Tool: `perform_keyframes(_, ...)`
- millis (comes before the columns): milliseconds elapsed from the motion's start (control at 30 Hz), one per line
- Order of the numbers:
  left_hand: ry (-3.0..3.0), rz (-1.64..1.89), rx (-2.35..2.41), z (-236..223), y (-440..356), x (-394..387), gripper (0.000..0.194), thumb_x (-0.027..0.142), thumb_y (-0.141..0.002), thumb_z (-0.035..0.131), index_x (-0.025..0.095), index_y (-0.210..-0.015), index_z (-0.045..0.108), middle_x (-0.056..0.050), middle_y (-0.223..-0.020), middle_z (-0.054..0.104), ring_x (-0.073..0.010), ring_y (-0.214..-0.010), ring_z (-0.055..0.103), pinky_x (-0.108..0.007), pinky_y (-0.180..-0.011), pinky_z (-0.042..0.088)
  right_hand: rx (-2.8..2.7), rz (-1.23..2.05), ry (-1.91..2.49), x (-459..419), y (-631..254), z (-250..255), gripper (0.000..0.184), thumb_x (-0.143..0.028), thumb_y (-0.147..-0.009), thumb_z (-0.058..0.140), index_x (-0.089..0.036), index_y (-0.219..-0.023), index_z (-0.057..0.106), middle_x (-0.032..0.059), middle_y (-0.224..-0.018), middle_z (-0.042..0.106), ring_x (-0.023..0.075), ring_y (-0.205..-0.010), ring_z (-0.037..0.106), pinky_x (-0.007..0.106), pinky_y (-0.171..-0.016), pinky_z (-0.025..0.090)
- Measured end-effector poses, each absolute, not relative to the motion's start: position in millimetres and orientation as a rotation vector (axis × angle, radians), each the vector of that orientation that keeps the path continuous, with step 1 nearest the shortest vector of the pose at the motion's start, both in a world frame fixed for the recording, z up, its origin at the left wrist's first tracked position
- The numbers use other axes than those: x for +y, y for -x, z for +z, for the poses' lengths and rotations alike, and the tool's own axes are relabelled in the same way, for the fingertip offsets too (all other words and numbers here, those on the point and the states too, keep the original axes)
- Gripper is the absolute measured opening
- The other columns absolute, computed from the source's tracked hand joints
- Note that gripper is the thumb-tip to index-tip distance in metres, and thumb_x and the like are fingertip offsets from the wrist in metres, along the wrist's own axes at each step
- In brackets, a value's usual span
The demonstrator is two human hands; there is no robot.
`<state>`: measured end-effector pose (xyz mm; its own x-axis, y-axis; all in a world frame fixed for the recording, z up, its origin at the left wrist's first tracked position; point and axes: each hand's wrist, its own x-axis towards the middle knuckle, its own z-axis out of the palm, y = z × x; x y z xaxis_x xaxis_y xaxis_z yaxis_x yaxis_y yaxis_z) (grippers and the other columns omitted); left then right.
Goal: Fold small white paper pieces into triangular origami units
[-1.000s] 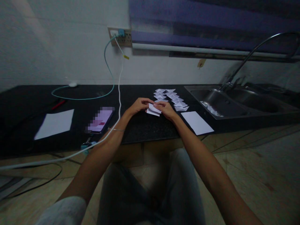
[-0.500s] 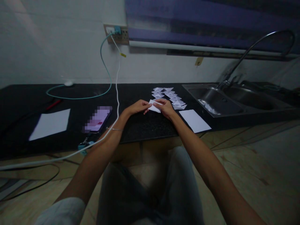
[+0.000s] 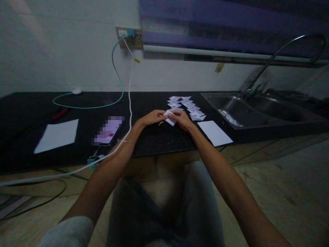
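Between my two hands, above the dark countertop, is a small folded white paper (image 3: pixel 170 118). My left hand (image 3: pixel 155 117) pinches its left side with the thumb on top. My right hand (image 3: pixel 182 119) grips its right side, thumb pressed on the near face. Just behind my hands stand two rows of folded paper boats (image 3: pixel 193 109), several in all. A stack or sheet of plain white paper (image 3: pixel 215 133) lies right of my right hand; whether it is one sheet or more I cannot tell.
Another white sheet (image 3: pixel 57 136) lies at the left, beside a phone (image 3: pixel 109 131) with a blurred screen. A white cable (image 3: pixel 130 103) hangs across the counter and over my left forearm. A steel sink (image 3: pixel 231 111) with a tall faucet (image 3: pixel 267 65) is at the right.
The folded paper has turned slightly in my fingers, its shape now more diamond-like. Both hands stay at nearly the same place; the view has shifted a little.
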<state>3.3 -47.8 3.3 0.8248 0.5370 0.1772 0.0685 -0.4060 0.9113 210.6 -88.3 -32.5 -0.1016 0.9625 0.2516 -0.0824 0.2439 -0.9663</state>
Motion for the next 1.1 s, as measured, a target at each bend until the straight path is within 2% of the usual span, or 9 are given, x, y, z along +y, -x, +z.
perform_keyframes(133,-1.962,0.511,0.411,2,-2,-45,0.049,0.061,-0.085,0.069,0.013,-0.086,0.060,0.005,-0.060,0.051,-0.0070,-0.052,0.045,-0.020,-0.052,0.034,-1.401,1.058,0.951,-87,-211,-35,0.034,-0.051,-0.068,0.087,-0.021,-0.083,0.081,0.0012,-0.081,0.075,0.0145,-0.071,0.063,0.027,-0.068,0.047)
perform_keyframes(300,-1.976,0.431,0.378,5,0,-46,0.048,0.060,-0.085,0.067,0.014,-0.080,0.060,0.003,-0.061,0.051,-0.0082,-0.054,0.045,-0.021,-0.054,0.034,-1.406,0.956,0.960,-87,-210,-35,0.031,-0.048,-0.067,0.089,-0.022,-0.082,0.081,0.0019,-0.086,0.076,0.0164,-0.078,0.065,0.031,-0.078,0.049)
perform_keyframes(433,-1.983,0.415,0.394,6,-1,-47,0.041,0.053,-0.087,0.067,0.013,-0.078,0.061,0.003,-0.061,0.050,-0.0082,-0.054,0.044,-0.022,-0.054,0.033,-1.389,0.975,0.977,-91,-207,-31,0.033,-0.046,-0.062,0.091,-0.020,-0.079,0.079,0.0020,-0.081,0.074,0.0162,-0.075,0.063,0.031,-0.073,0.049)
perform_keyframes(667,-1.912,0.433,0.412,8,-5,-49,0.033,0.044,-0.084,0.069,0.014,-0.075,0.061,0.003,-0.059,0.050,-0.0079,-0.051,0.043,-0.021,-0.052,0.032,-1.316,0.965,0.989,-95,-206,-25,0.025,-0.038,-0.059,0.089,-0.020,-0.073,0.078,0.0008,-0.075,0.070,0.0152,-0.072,0.058,0.030,-0.069,0.045)
perform_keyframes(867,-1.917,0.410,0.418,13,-7,-54,0.034,0.042,-0.082,0.069,0.015,-0.066,0.056,0.003,-0.057,0.049,-0.0075,-0.051,0.042,-0.021,-0.052,0.033,-1.258,1.048,0.999,-96,-205,-21,0.020,-0.031,-0.054,0.086,-0.019,-0.063,0.073,-0.0015,-0.065,0.064,0.0120,-0.062,0.050,0.027,-0.061,0.037)
perform_keyframes(933,-1.918,0.408,0.416,12,-7,-54,0.035,0.043,-0.081,0.070,0.015,-0.066,0.056,0.003,-0.056,0.049,-0.0074,-0.051,0.042,-0.021,-0.052,0.033,-1.277,1.047,0.994,-97,-204,-19,0.023,-0.034,-0.055,0.086,-0.018,-0.062,0.072,-0.0018,-0.064,0.062,0.0116,-0.061,0.049,0.027,-0.060,0.035)
perform_keyframes(1100,-1.886,0.425,0.432,10,-3,-51,0.037,0.046,-0.079,0.071,0.014,-0.067,0.058,0.004,-0.054,0.047,-0.0070,-0.049,0.040,-0.020,-0.050,0.029,-1.414,0.937,1.026,-100,-203,-18,0.041,-0.056,-0.068,0.080,-0.016,-0.066,0.071,-0.0016,-0.063,0.058,0.0109,-0.060,0.045,0.027,-0.057,0.033)
